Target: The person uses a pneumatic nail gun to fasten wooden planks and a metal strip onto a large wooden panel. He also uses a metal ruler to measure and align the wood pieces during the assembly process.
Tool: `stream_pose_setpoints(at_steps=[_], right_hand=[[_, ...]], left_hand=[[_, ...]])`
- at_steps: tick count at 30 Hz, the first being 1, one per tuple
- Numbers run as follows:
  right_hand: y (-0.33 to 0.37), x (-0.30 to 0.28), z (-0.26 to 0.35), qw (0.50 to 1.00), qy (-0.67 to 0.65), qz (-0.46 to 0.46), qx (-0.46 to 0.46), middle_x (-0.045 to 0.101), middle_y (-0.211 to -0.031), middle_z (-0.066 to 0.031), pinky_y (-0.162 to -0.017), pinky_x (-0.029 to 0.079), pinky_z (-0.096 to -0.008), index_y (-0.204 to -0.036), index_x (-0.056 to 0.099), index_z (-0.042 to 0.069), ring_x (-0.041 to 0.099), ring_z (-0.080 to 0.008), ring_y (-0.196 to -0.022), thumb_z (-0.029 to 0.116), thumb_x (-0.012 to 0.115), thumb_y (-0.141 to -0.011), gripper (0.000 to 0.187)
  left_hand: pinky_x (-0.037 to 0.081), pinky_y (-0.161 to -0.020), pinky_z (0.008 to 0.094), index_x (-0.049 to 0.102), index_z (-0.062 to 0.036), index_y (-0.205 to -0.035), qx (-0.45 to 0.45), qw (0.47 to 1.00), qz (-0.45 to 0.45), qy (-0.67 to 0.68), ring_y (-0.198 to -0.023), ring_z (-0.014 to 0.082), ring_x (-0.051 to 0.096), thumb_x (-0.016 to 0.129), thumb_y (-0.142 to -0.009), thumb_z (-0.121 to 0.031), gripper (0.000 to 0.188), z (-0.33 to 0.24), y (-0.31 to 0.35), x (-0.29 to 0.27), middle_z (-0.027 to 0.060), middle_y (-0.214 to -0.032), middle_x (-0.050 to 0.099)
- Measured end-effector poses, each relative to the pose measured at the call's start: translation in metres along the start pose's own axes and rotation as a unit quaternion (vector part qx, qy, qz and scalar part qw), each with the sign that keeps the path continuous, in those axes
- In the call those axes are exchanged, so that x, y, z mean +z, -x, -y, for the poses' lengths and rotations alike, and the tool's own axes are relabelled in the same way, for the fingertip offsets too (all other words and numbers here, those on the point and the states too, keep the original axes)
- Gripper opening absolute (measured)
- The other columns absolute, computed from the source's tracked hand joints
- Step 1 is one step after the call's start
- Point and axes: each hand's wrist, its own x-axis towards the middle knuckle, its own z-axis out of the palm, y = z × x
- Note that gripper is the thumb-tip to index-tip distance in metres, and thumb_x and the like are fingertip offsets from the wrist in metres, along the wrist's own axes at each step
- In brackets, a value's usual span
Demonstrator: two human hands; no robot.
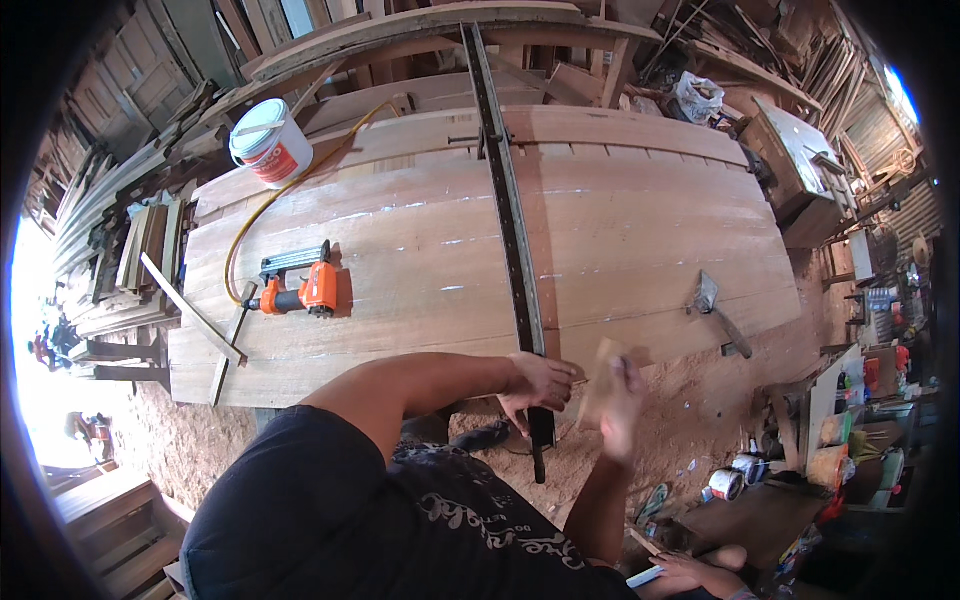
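Note:
A long dark metal bar clamp lies across a wide panel of joined wooden boards, and its near end hangs past the front edge. My left hand is wrapped round the clamp near that end, with the fingers over the bar. Just to the right, my right hand is raised and slightly blurred. It grips a small flat piece of wood, held tilted beside the clamp and apart from it. The panel's front edge is partly hidden by my left arm.
An orange nail gun with a yellow hose rests left on the panel. A white bucket stands at the far left, a hammer lies right. Wood strips jut off the left edge. Another person's hand shows lower right.

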Motion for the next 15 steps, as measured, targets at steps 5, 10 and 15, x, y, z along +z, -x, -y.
stream_pose_setpoints(at_steps=[5,10,15], right_hand=[[-0.018,0.117,0.063,0.902,0.378,0.090,-0.187,0.074,-0.121,-0.0234,-0.093,0.057,-0.0458,-0.135,0.070,0.004,0.074,-0.0360,-0.106,0.023,0.068,-0.103,0.037],[-0.040,0.173,0.052,0.851,0.445,0.066,-0.270,0.068,-0.119,-0.0253,-0.096,0.053,-0.0555,-0.138,0.067,0.004,0.067,-0.0460,-0.110,0.027,0.069,-0.102,0.042],[-0.015,0.151,0.023,0.848,0.434,0.099,-0.289,0.059,-0.129,-0.0306,-0.106,0.046,-0.0576,-0.147,0.055,-0.003,0.057,-0.0512,-0.121,0.032,0.070,-0.103,0.059]], left_hand=[[0.034,-0.128,0.0499,0.060,-0.0053,-0.144,0.005,0.994,-0.082,0.072,-0.146,0.0377,0.050,0.067,-0.093,-0.048,0.067,-0.017,0.015,0.040,0.0197,-0.147,0.061],[0.037,-0.128,0.0448,0.057,-0.0118,-0.149,0.057,0.982,-0.176,0.030,-0.150,0.0331,0.048,0.058,-0.095,-0.017,0.054,-0.032,0.024,0.096,0.0120,-0.161,0.051],[0.055,-0.102,0.0445,0.072,-0.0113,-0.129,-0.101,0.943,-0.120,0.294,-0.118,0.0316,0.070,0.063,-0.104,-0.026,0.030,-0.042,0.074,0.057,0.0163,-0.133,0.070]])
